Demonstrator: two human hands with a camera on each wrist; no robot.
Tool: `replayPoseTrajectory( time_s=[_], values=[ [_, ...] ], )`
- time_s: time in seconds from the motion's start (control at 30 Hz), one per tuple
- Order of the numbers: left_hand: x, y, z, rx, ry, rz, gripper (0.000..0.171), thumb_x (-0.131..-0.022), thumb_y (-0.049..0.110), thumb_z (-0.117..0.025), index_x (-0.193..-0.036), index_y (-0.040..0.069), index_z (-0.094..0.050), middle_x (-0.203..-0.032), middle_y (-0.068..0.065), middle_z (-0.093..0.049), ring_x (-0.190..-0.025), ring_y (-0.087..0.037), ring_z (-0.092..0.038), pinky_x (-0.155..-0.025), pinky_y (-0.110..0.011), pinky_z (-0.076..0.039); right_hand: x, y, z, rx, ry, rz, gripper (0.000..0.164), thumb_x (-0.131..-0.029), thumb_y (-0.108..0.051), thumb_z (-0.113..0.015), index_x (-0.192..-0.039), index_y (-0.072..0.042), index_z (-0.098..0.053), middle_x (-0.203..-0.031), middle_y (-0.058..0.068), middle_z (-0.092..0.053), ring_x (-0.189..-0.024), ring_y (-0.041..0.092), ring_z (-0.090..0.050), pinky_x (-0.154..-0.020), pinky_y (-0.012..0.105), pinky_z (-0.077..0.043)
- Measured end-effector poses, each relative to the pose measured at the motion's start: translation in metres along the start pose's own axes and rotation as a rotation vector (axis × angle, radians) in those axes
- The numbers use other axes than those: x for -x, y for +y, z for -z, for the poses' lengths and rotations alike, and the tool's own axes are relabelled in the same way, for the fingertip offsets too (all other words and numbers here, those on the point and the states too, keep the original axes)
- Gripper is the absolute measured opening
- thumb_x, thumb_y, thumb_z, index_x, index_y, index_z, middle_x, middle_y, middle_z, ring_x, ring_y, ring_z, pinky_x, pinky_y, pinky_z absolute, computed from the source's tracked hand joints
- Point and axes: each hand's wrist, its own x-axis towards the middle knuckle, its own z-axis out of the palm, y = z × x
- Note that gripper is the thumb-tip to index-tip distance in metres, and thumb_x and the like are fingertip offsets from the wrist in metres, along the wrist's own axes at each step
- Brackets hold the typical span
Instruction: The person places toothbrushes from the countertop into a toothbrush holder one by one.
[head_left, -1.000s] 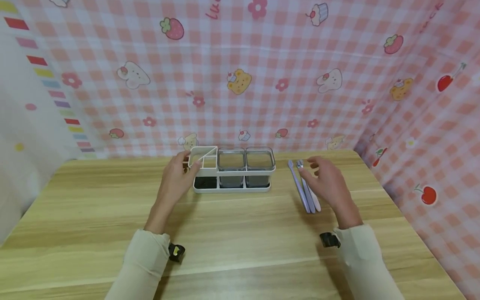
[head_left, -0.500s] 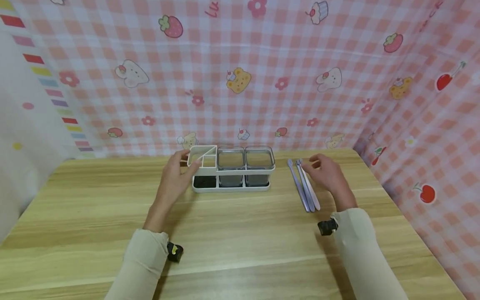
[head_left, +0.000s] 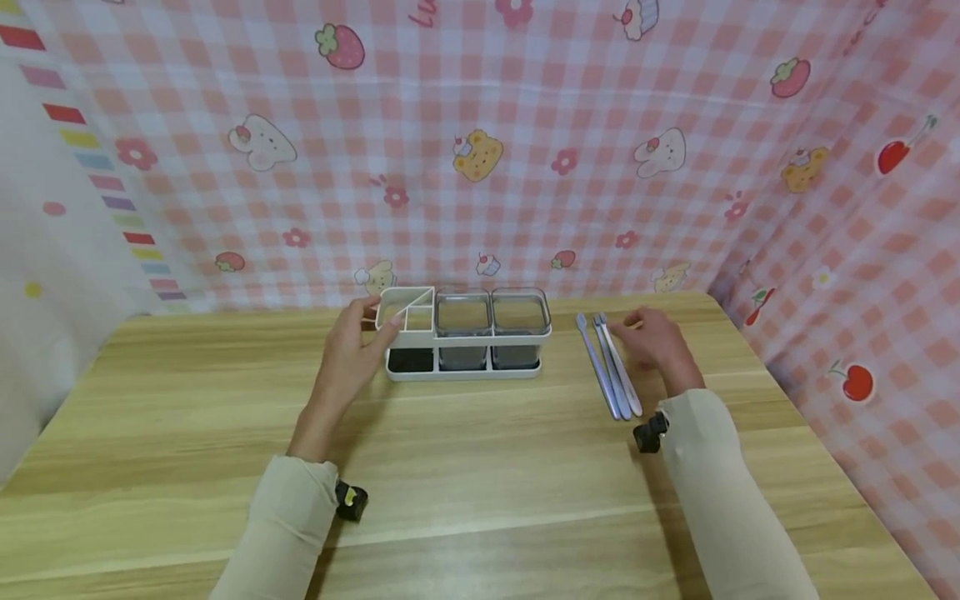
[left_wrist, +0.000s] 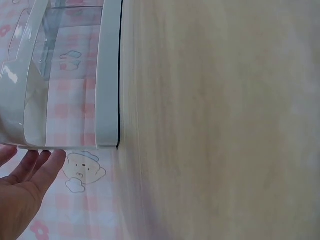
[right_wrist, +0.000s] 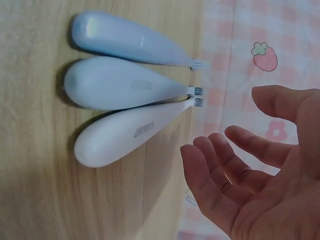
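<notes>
A white toothbrush holder (head_left: pixel 487 340) stands at the back of the table, with a divided section at its left end and two clear grey cups (head_left: pixel 463 317) beside it. My left hand (head_left: pixel 341 350) holds that left end, thumb over the front rim; in the left wrist view its fingers (left_wrist: pixel 47 172) touch the end wall. Three toothbrushes lie side by side to the right of the holder: a lilac-blue one (right_wrist: pixel 125 37), a grey-blue one (right_wrist: pixel 120 82) and a pale pinkish one (right_wrist: pixel 125 132). My right hand (head_left: pixel 656 337) hovers just right of their heads, fingers loosely bent around nothing.
The wooden table (head_left: pixel 480 500) reaches back to a pink checked cloth (head_left: pixel 420 167) hung behind it. More of this cloth runs along the right side. Each wrist carries a small black camera (head_left: pixel 350 501).
My right hand has drawn slightly back and to the right, showing more of the pale toothbrush. The left hand stays on the holder.
</notes>
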Motion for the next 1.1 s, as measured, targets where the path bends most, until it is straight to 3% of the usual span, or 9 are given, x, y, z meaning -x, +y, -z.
replayPoseTrajectory(
  time_s=[0.13,0.27,0.4,0.67,1.1],
  values=[
    [0.002,-0.001,0.000,-0.005,-0.003,0.001,0.056,-0.102,0.033,-0.062,-0.143,-0.002,-0.047,-0.126,-0.023,-0.055,-0.115,-0.036,-0.054,-0.093,-0.050,-0.052,-0.005,0.002,-0.002,-0.020,-0.025,-0.025,0.056,-0.105,-0.039,-0.051,-0.137,0.007,-0.047,-0.133,0.029,-0.050,-0.104,0.037,-0.061,-0.086,0.045,-0.058],
    [0.002,-0.001,-0.001,-0.002,-0.009,-0.006,0.055,-0.103,0.031,-0.062,-0.143,-0.003,-0.047,-0.127,-0.023,-0.055,-0.115,-0.036,-0.054,-0.093,-0.051,-0.053,-0.011,0.008,-0.006,0.023,-0.024,0.004,0.054,-0.104,-0.039,-0.053,-0.133,0.007,-0.051,-0.128,0.029,-0.054,-0.098,0.034,-0.063,-0.083,0.044,-0.056],
    [0.000,0.000,-0.002,0.009,-0.019,-0.018,0.054,-0.103,0.029,-0.061,-0.143,-0.004,-0.046,-0.127,-0.024,-0.054,-0.115,-0.036,-0.054,-0.092,-0.050,-0.055,-0.013,0.015,-0.010,0.077,0.016,0.038,0.050,-0.103,-0.037,-0.057,-0.130,0.005,-0.055,-0.130,0.030,-0.056,-0.100,0.034,-0.062,-0.083,0.044,-0.054],
    [-0.001,0.001,-0.002,0.018,-0.030,-0.032,0.054,-0.103,0.028,-0.061,-0.144,-0.004,-0.045,-0.129,-0.024,-0.053,-0.114,-0.036,-0.054,-0.091,-0.050,-0.055,-0.015,0.022,-0.016,0.048,0.107,0.068,0.041,-0.098,-0.026,-0.064,-0.123,0.006,-0.061,-0.119,0.027,-0.063,-0.089,0.030,-0.064,-0.072,0.036,-0.055],
    [0.002,0.001,0.000,0.008,-0.020,-0.025,0.052,-0.103,0.028,-0.062,-0.142,-0.003,-0.046,-0.126,-0.022,-0.054,-0.114,-0.035,-0.055,-0.091,-0.048,-0.056,-0.017,0.026,-0.021,0.069,0.119,0.083,0.029,-0.095,-0.017,-0.068,-0.113,0.006,-0.069,-0.109,0.024,-0.069,-0.082,0.026,-0.066,-0.066,0.032,-0.056]
  ],
)
